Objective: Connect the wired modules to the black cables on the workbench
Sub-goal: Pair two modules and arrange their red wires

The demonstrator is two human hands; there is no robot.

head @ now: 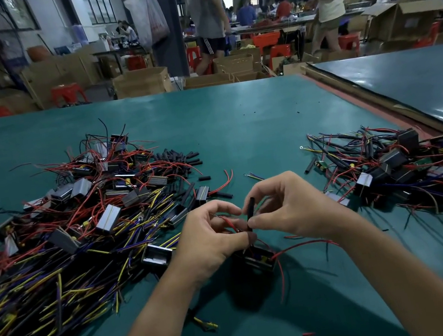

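Both hands meet at frame centre: left hand (211, 235) pinches a red wire (231, 222), right hand (283, 210) pinches a black sleeve (251, 211), above the module (256, 258). Frayed strands could snag the sleeve mouth.

green workbench (250, 122) | left: module-and-cable heap (77, 221) | right: smaller heap (404, 166) | between: black sleeves (177, 157), probably
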